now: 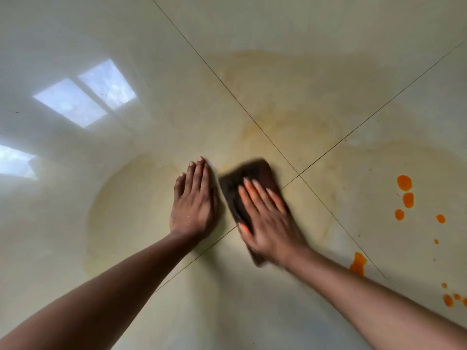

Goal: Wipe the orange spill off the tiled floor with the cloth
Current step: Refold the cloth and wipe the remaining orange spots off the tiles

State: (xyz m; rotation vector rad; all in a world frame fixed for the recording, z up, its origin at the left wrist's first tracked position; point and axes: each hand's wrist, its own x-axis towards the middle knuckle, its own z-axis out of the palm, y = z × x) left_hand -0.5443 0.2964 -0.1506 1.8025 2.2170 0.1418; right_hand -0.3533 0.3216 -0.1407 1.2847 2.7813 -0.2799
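The right hand (267, 223) lies flat on the dark brown cloth (255, 173). Its fingers (255, 195) are straight and a little apart, and they press the cloth down on the tiled floor (278, 34). The cloth sticks out past the fingertips and also shows by the wrist. Its edges look blurry.

The left hand (194, 203) is just beside the cloth, on the thumb side of the right hand. It rests flat on the bare floor with its fingers straight and close together. It holds nothing.

On the little-finger side of the right hand, well apart from it, are bright orange drops (404, 182) of the spill. More small drops sit nearer the right arm.

A pale yellow smear (290, 97) spreads over the floor around and beyond both hands.

Thin dark lines (227, 89) between the tiles cross just past the cloth. The floor is cream and shiny. Far out past the left hand, bright windows (86, 97) shine back from the floor.
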